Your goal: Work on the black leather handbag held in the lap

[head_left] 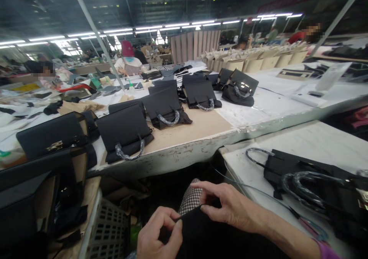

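My left hand (159,234) is low in the view, fingers curled in a pinch on the edge of a black fabric piece (212,238) lying over my lap. My right hand (227,207) pinches the same black piece a little farther right, its forefinger stretched toward the left. A checked trouser leg (190,199) shows just beyond the fabric. On the white side table (310,140) to my right lie black handbags (322,192) with wrapped handles.
A long worktable (201,130) ahead carries a row of black handbags (125,134) with plastic-wrapped handles. A grey crate (110,228) and stacked black parts stand at my left. Other people work at far tables, with beige bags beyond.
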Available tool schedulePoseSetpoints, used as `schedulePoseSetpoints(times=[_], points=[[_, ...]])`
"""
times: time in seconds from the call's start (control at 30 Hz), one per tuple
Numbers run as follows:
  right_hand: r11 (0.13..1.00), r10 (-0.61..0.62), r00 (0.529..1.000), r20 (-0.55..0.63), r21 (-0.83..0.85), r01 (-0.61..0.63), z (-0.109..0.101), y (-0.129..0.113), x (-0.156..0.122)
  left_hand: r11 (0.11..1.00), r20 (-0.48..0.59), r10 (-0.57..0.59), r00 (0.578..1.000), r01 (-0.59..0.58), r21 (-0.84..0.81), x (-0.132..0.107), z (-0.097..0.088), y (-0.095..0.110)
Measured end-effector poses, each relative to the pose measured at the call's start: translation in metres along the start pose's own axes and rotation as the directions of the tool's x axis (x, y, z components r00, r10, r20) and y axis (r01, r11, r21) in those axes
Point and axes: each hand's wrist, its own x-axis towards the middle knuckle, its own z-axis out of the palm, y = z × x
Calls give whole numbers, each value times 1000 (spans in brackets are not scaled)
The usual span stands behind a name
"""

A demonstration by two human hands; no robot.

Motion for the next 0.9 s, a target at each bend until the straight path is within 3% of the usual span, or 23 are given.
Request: schedulePoseSetpoints(times=[0.1, 0.2, 0.37, 0.5, 0.63, 0.77, 0.9], points=[[997, -32, 995, 94, -62, 38, -3, -1, 2, 978, 14, -169, 985, 170, -120, 3, 0, 2], [999, -48, 996, 81, 2, 48, -3, 2, 1, 921, 57, -302, 951, 307, -240, 6, -1, 4], [995, -37, 998, 47, 98, 32, -3, 6, -2, 918, 252, -301, 920, 351, -185, 12, -14, 4], [990, -2, 998, 67, 142, -7, -4, 5, -1, 943, 330, -260, 908, 311, -114, 14, -27, 1], [980, 28, 995, 91, 193, -45, -5, 4, 1, 913, 419, -241, 875, 351, -208, 15, -35, -4], [976, 32, 995, 100, 210, -52, -5, 3, 3, 822, 508, -268, 819, 469, -322, 16, -40, -10], [973, 27, 995, 100, 227, -49, -4, 4, 3, 785, 492, -284, 823, 494, -374, 17, -37, -11]])
